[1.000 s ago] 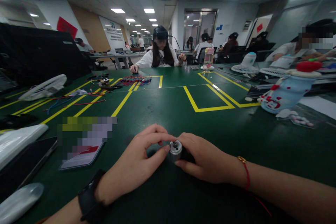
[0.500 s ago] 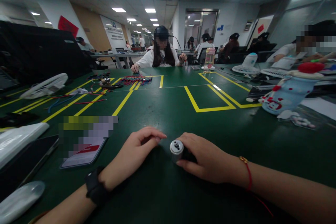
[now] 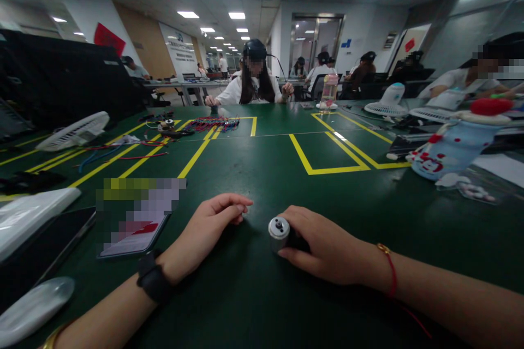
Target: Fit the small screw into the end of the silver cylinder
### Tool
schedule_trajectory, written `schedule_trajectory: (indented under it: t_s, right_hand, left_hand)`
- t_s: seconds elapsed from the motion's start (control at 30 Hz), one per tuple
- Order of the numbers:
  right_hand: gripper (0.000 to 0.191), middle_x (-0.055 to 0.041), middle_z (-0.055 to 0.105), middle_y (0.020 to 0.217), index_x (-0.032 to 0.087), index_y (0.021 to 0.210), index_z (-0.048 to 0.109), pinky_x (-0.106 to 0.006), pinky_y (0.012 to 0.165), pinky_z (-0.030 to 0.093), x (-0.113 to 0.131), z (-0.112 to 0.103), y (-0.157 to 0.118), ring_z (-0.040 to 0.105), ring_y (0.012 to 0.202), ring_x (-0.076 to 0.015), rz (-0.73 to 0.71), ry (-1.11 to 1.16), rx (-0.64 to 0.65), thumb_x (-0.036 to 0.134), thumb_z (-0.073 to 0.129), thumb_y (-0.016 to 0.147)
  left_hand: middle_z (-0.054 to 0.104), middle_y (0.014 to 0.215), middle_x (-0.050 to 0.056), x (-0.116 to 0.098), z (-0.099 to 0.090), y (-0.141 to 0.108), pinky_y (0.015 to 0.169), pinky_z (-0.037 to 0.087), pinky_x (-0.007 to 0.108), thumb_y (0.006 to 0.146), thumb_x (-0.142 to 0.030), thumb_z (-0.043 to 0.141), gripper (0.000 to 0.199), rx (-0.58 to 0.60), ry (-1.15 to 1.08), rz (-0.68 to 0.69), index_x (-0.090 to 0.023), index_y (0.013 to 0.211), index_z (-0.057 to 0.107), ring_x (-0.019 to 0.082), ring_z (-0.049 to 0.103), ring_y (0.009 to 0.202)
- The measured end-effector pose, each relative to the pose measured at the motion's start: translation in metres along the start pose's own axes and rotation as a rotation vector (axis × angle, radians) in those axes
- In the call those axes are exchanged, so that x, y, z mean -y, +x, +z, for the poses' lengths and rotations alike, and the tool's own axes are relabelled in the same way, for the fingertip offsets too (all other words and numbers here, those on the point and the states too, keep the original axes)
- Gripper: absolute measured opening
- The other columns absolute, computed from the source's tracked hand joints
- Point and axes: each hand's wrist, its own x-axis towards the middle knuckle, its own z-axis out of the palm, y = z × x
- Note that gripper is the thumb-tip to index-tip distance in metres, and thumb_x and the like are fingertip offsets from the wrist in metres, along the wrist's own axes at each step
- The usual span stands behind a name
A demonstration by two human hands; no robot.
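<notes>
My right hand (image 3: pixel 321 242) is closed around a small cylindrical electric motor (image 3: pixel 279 233). The motor's silver end, with a short central shaft and dark holes, faces me and up. My fingers and thumb cover the rest of its body. To its left, my left hand (image 3: pixel 219 215) hovers close to the green tabletop (image 3: pixel 245 294), a short gap away from the motor. Its index finger is stretched out, the other fingers are loosely bent, and nothing shows in it.
Left of me lie a phone (image 3: pixel 141 229), a computer mouse (image 3: pixel 39 302) and a white fan (image 3: pixel 73 131). Farther off are loose wires (image 3: pixel 215 124) and yellow tape lines (image 3: pixel 339 170). A blue bottle (image 3: pixel 454 147) stands at right. A co-worker (image 3: pixel 256 79) sits opposite.
My left hand has drawn back slightly to the left, away from the motor, and its fingers have curled a little more. The right hand keeps its hold. The whole view has shifted slightly.
</notes>
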Motion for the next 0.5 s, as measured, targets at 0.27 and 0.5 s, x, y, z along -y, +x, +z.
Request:
schedule_trajectory:
  t_s: [0.27,0.5]
  right_hand:
    - [0.024,-0.0072,0.058,0.098,0.017,0.105,0.055,-0.035,0.076,0.042,-0.0002,0.0006,-0.0001,0.05,0.083,-0.0197,0.005,-0.006,0.007,0.026,0.062,0.084]
    - [0.024,-0.007,0.057,0.097,0.017,0.105,0.055,-0.034,0.075,0.042,0.0,-0.0006,-0.0001,0.05,0.083,-0.0196,0.008,-0.005,0.006,0.026,0.063,0.083]
  left_hand:
    - [0.062,0.075,-0.001,-0.0047,-0.0002,-0.0022,0.063,0.04,0.025,0.086,-0.027,0.057,0.017,0.028,0.066,-0.015,-0.022,0.096,0.071,0.015,0.055,0.071]
    - [0.062,0.078,-0.001,-0.0091,-0.0001,-0.0039,0.067,0.043,0.027,0.088,-0.027,0.056,0.018,0.064,0.184,0.002,-0.021,0.098,0.069,0.017,0.057,0.075]
